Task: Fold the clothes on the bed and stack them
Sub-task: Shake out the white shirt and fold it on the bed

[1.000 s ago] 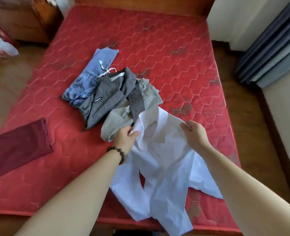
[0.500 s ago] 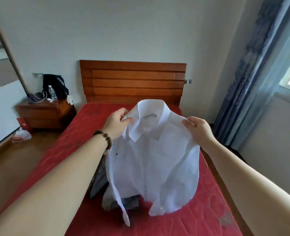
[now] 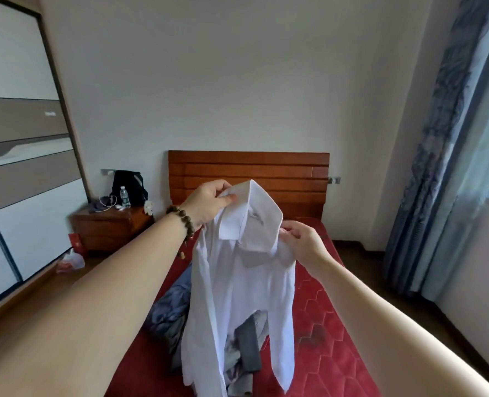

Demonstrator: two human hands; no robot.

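A white collared shirt [image 3: 240, 290] hangs in the air in front of me, above the red mattress [image 3: 329, 325]. My left hand [image 3: 210, 203], with a bead bracelet at the wrist, pinches the shirt's left collar and shoulder. At the other shoulder, lower down, my right hand [image 3: 302, 245] pinches the fabric. The collar stands up between the hands and the shirt tilts. Behind and below the shirt lies a heap of grey and blue clothes [image 3: 174, 313] on the bed, partly hidden by it.
A wooden headboard [image 3: 249, 176] stands against the far wall. To the left is a wooden nightstand [image 3: 108, 227] with a bottle and a black bag, then a wardrobe with sliding doors [image 3: 16, 167]. Blue curtains [image 3: 438, 167] hang at the right.
Both hands lifted the white shirt off the bed into the air. Since half a second ago the hands came closer together, the left higher, and the shirt hangs narrower.
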